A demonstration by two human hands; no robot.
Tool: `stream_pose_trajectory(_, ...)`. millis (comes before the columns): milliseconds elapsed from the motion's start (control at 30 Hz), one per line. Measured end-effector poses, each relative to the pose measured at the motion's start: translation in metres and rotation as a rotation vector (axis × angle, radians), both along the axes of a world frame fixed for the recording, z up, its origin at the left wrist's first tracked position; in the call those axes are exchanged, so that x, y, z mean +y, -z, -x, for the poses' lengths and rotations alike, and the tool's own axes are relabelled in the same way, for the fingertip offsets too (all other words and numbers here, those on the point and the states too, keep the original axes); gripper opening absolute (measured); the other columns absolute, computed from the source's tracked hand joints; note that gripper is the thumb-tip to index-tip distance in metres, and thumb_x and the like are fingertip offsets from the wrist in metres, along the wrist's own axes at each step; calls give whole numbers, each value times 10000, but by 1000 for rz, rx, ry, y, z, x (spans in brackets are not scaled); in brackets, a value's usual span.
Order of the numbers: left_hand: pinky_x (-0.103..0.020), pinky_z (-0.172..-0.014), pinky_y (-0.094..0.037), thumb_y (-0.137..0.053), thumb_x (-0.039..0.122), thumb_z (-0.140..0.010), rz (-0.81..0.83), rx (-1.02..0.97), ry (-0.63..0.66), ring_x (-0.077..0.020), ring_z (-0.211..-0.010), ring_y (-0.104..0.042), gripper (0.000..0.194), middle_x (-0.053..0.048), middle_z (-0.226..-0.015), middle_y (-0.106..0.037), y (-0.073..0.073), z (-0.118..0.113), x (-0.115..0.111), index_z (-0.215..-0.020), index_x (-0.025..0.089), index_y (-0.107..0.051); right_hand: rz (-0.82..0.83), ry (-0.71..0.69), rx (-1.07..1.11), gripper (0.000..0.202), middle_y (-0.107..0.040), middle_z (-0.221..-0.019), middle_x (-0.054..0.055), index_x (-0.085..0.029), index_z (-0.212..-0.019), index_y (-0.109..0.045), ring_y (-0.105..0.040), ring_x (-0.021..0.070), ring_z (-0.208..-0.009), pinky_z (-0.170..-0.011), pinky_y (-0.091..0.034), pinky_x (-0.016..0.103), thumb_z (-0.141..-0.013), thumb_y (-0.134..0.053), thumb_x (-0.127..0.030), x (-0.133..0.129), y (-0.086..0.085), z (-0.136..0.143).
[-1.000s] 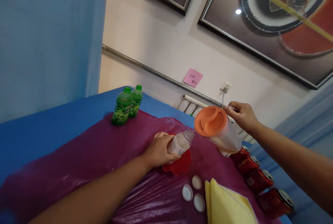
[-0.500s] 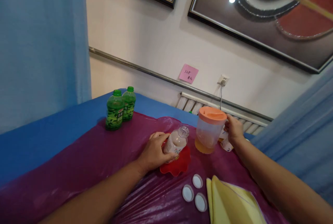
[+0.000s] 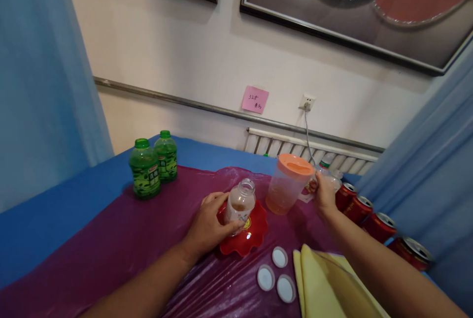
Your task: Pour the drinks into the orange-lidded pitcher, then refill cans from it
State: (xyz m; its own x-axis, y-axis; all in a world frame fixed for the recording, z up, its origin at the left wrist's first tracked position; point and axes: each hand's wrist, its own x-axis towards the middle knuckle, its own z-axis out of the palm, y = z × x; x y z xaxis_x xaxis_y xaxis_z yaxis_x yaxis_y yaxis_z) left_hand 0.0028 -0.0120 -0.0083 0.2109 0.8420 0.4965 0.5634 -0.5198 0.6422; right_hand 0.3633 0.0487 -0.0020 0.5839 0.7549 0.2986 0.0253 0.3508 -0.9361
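My left hand (image 3: 209,222) wraps round an uncapped clear bottle (image 3: 240,205) with a printed label and some brownish liquid inside. The bottle leans slightly right above a red scallop-edged plate (image 3: 258,232); whether its base touches the plate is hidden by my fingers. To its right, my right hand (image 3: 325,190) grips the handle of a translucent pitcher (image 3: 286,187) with an orange lid. Amber liquid lies in the pitcher's lower part, and the pitcher tilts a little. Three white caps (image 3: 280,257) lie near the plate.
Two green bottles (image 3: 145,173) stand at the left back. Several red cans (image 3: 380,227) line the right side, with a clear bottle (image 3: 325,164) behind my right hand. A folded yellow cloth (image 3: 321,283) lies in front on the purple table cover (image 3: 155,254).
The view has turned, bringing the red cans into sight. The held bottle is more upright than before. The pitcher remains in my right hand and now leans slightly more.
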Motion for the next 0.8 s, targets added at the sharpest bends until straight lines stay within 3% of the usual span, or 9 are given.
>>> stream_pose_trajectory(67,-481,-1006,-503,-838,415,-663,13,-4,2,-317,-1121,-622,617,-85,-1179,-676,1,0,1,-1231,240,-675,11,77,-59,463,-451,-574,-63,-251,-702,-451,-444,127,-519,-505,-409,273,-785,-625,-671,-8,-3,-3)
stream_pose_trajectory(167,-485,-1016,-500,-824,434,-672,27,-25,-2,-321,-1134,-622,615,-93,-1199,-670,3,1,5,-1230,226,-671,-19,251,-147,405,-607,-850,21,-231,-858,-545,-577,190,-811,-742,-492,326,-788,-648,-616,-26,-9,-5)
stream_pose_trajectory(267,-492,-1015,-504,-805,464,-682,27,-54,-24,-321,-1129,-629,602,-94,-1203,-668,4,1,8,-1215,220,-670,-122,324,-295,400,-610,-1142,79,-221,-1050,-568,-576,230,-1061,-925,-463,369,-807,-667,-522,-54,-12,9)
stream_pose_trajectory(367,-493,-1005,-513,-788,501,-698,41,-75,-24,-321,-1118,-637,586,-97,-1189,-673,3,2,8,-1194,211,-671,-216,98,-558,352,-605,-1266,113,-226,-1178,-576,-582,258,-1147,-948,-477,407,-884,-641,-408,-83,-7,44)
stream_pose_trajectory(533,-480,-1015,-511,-788,550,-707,43,-50,29,-323,-1141,-634,621,-111,-1206,-674,-1,2,7,-1209,202,-672,-44,-426,-684,620,-596,-1392,109,-268,-1416,-527,-572,286,-1268,-1088,-454,481,-841,-729,-379,-106,3,112)
stream_pose_trajectory(667,-485,-1022,-508,-794,588,-711,38,-23,111,-329,-1162,-625,660,-122,-1229,-670,1,2,8,-1238,210,-674,30,-587,-670,875,-540,-1484,142,-228,-1524,-431,-496,313,-1378,-1166,-372,537,-761,-810,-429,-99,-1,140)
stream_pose_trajectory(800,-504,-1039,-502,-791,609,-723,35,-5,161,-341,-1189,-615,666,-128,-1265,-660,7,4,11,-1261,235,-670,5,-659,-556,954,-581,-1450,142,-208,-1503,-441,-544,304,-1338,-1147,-406,509,-681,-860,-448,-84,-6,153)
